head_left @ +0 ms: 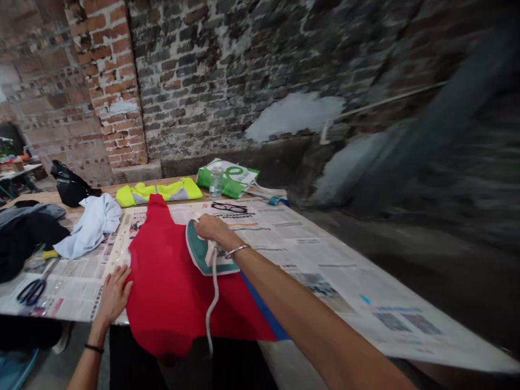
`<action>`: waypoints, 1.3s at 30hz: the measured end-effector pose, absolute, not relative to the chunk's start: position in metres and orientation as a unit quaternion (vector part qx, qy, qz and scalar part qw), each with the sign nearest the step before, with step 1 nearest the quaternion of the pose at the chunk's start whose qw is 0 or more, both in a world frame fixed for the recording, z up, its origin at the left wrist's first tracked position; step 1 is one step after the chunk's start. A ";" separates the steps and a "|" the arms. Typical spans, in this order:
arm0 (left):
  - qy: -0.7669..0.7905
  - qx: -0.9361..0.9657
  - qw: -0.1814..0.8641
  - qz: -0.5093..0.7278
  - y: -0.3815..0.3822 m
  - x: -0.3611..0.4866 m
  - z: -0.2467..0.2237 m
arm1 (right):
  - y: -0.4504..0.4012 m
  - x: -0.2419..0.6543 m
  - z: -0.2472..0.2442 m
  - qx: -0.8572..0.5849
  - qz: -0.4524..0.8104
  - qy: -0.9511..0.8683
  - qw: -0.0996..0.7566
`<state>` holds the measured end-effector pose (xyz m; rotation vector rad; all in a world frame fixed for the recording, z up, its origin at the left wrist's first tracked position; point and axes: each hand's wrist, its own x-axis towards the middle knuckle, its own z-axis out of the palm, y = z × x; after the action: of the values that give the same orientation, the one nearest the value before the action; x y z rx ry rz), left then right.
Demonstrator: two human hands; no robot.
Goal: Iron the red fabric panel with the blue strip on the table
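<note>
I log the **red garment** (pixel 174 281) lying on the newspaper sheets (pixel 292 254) that cover the bench (pixel 106 189), directly ahead of me and between the two hands. Its long axis runs from a narrow far end near the eyeglasses (pixel 229 207) toward me, and its near end hangs over the bench edge. A blue-edged section extends to my right.

The right hand (pixel 215 228) is closed over the handle of a teal-and-white clothes iron (pixel 209 253), which rests on the garment's far right area, tilted rather than clearly flat. Its white cord (pixel 212 306) drops across the cloth. This hand is nearer the garment's far end.

The left hand (pixel 114 295) lies open, fingers spread and palm down, at the garment's near left edge, gripping nothing that I can confirm. Scissors (pixel 31 291) lie on the paper beyond it, well to the left.
</note>
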<state>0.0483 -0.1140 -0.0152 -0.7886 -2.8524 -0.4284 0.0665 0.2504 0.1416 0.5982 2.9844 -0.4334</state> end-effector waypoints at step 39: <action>-0.948 -0.262 0.091 -0.154 -0.112 0.051 -0.012 | 0.218 0.131 0.127 0.165 -0.140 0.976 0.039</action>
<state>0.0505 -0.1118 -0.0123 -0.7787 -2.8182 -0.4577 0.1308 0.2182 0.1267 0.5060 2.9913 -0.4287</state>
